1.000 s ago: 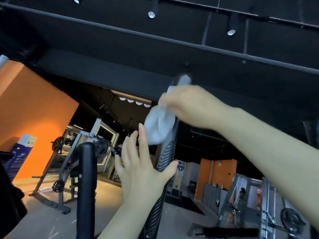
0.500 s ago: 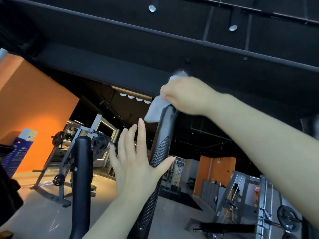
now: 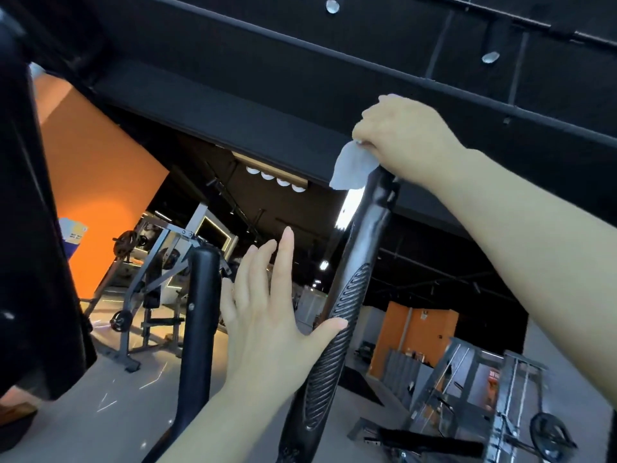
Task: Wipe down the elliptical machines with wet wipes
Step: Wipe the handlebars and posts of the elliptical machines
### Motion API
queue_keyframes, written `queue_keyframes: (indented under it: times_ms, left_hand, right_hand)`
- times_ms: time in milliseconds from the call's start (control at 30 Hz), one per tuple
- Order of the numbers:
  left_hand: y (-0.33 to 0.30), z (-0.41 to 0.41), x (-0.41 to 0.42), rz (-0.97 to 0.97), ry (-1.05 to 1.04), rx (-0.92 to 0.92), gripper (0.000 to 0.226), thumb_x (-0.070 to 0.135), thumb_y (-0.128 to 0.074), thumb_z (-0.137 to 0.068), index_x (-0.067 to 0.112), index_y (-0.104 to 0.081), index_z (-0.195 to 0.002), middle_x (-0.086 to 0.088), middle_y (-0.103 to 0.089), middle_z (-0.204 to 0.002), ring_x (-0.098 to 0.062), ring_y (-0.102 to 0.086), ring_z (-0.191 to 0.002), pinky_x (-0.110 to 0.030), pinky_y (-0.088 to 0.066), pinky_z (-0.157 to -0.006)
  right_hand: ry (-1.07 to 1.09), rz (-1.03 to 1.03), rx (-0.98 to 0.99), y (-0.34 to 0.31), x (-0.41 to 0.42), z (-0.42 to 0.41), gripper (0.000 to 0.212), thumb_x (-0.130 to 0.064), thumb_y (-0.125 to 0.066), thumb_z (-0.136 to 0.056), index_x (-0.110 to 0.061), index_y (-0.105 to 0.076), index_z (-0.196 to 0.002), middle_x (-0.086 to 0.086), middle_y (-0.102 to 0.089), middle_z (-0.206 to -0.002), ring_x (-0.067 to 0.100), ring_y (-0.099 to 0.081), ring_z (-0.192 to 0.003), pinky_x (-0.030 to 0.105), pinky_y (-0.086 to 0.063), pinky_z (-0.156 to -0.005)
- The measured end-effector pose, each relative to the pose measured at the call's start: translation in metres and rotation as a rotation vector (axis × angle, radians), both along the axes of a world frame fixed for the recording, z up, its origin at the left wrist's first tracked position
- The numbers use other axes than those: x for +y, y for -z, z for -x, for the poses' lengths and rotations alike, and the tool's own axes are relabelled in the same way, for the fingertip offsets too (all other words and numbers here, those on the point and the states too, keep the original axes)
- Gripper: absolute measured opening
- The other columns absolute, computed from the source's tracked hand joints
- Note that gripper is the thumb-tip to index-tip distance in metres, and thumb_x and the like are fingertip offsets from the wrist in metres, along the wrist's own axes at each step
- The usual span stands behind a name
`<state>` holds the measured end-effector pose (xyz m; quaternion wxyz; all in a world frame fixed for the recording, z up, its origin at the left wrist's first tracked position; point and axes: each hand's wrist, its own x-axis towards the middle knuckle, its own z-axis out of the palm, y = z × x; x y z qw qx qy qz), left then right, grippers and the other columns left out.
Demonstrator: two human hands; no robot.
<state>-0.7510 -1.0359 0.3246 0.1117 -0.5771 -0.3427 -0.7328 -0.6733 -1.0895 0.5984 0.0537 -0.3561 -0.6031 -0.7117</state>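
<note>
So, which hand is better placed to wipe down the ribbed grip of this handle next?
The right hand: it already grips the wipe at the handle top. The left hand is open and only steadies the handle with its thumb.

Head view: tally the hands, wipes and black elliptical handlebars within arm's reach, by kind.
Hands: 2, left hand and right hand
Wet wipe: 1
Black handlebars: 2, ribbed handlebar and shorter handlebar
Total: 5
</note>
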Motion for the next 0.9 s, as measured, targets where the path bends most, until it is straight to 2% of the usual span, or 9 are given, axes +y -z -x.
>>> queue_keyframes:
  times_ms: [100,167,333,433,500,567,667,800,900]
  left_hand:
    - [0.003,-0.002,0.0,0.022,0.02,0.019,0.118,0.073,-0.062,-0.067,0.04,0.013,-0.153,0.003,-0.018,-0.157,-0.021,-0.012,-0.148,-0.062,-0.016,-0.117]
    - [0.007,-0.005,0.001,0.023,0.036,0.025,0.118,0.075,-0.059,-0.067,0.04,0.014,-0.153,0.006,-0.017,-0.156,-0.021,-0.012,-0.147,-0.062,-0.017,-0.116]
    - [0.008,-0.007,-0.006,0.03,0.094,-0.017,0.102,0.079,-0.044,-0.075,0.038,0.007,-0.154,0.002,-0.021,-0.156,-0.024,-0.017,-0.148,-0.06,-0.021,-0.115]
    - [0.003,-0.001,-0.013,-0.046,0.147,-0.051,0.079,0.062,-0.042,-0.089,0.04,-0.004,-0.154,0.015,-0.024,-0.154,-0.01,-0.018,-0.145,-0.047,-0.018,-0.115]
    - [-0.002,0.006,-0.018,-0.109,0.258,-0.107,0.058,0.045,-0.04,-0.097,0.04,-0.02,-0.152,0.033,-0.027,-0.144,0.007,-0.022,-0.139,-0.034,-0.022,-0.114]
    - [-0.01,0.015,-0.025,-0.148,0.357,-0.183,0.043,0.031,-0.039,-0.102,0.035,-0.04,-0.145,0.032,-0.038,-0.138,0.012,-0.032,-0.132,-0.022,-0.032,-0.109]
    - [-0.024,0.03,-0.044,-0.062,0.551,-0.261,0.032,0.021,-0.046,-0.103,0.034,-0.055,-0.132,0.026,-0.055,-0.125,0.014,-0.047,-0.118,-0.004,-0.038,-0.095]
    - [-0.028,0.047,-0.066,0.099,0.887,-0.316,0.026,0.027,-0.057,-0.097,0.043,-0.058,-0.118,0.015,-0.067,-0.117,0.001,-0.062,-0.109,-0.028,-0.049,-0.097]
    - [-0.022,0.055,-0.077,0.21,0.954,-0.311,0.034,0.022,-0.064,-0.093,0.039,-0.058,-0.123,0.012,-0.071,-0.11,-0.004,-0.066,-0.1,-0.024,-0.052,-0.083]
  right_hand:
    - [0.098,0.11,0.032,0.021,0.002,-0.01,0.016,-0.019,-0.04,-0.102,-0.019,-0.055,-0.095,0.005,-0.055,-0.093,0.029,-0.052,-0.102,0.037,-0.042,-0.069]
    - [0.01,0.182,0.099,0.039,0.006,-0.02,0.025,-0.026,-0.036,-0.103,-0.016,-0.055,-0.092,0.005,-0.052,-0.089,0.027,-0.049,-0.102,0.036,-0.038,-0.065]
    - [-0.059,0.355,0.08,0.099,0.007,-0.026,0.029,-0.021,-0.039,-0.1,-0.014,-0.065,-0.091,0.006,-0.057,-0.079,0.025,-0.047,-0.093,0.042,-0.049,-0.068]
    - [-0.08,0.554,0.068,0.127,0.004,-0.027,0.033,-0.022,-0.036,-0.102,-0.015,-0.065,-0.089,0.0,-0.056,-0.073,0.021,-0.051,-0.084,0.043,-0.049,-0.073]
    - [-0.243,0.826,0.329,0.128,-0.005,-0.023,0.028,-0.02,-0.043,-0.104,-0.011,-0.063,-0.088,-0.006,-0.058,-0.073,0.013,-0.055,-0.079,0.035,-0.048,-0.084]
    - [-0.443,1.071,0.611,0.12,-0.017,-0.018,0.028,-0.016,-0.044,-0.104,0.0,-0.064,-0.095,-0.004,-0.062,-0.079,0.004,-0.06,-0.076,0.022,-0.05,-0.078]
    - [-0.578,1.198,0.806,0.12,-0.03,-0.01,0.026,-0.015,-0.042,-0.105,-0.001,-0.064,-0.105,0.019,-0.066,-0.108,0.025,-0.064,-0.1,0.046,-0.051,-0.093]
    - [-0.612,1.131,0.924,0.135,-0.042,-0.003,0.029,-0.021,-0.044,-0.104,-0.002,-0.065,-0.11,0.021,-0.062,-0.119,0.029,-0.057,-0.112,0.042,-0.043,-0.102]
    - [-0.695,1.147,1.018,0.143,-0.051,-0.003,0.025,-0.018,-0.048,-0.102,-0.003,-0.067,-0.111,0.016,-0.067,-0.115,0.024,-0.063,-0.106,0.035,-0.049,-0.096]
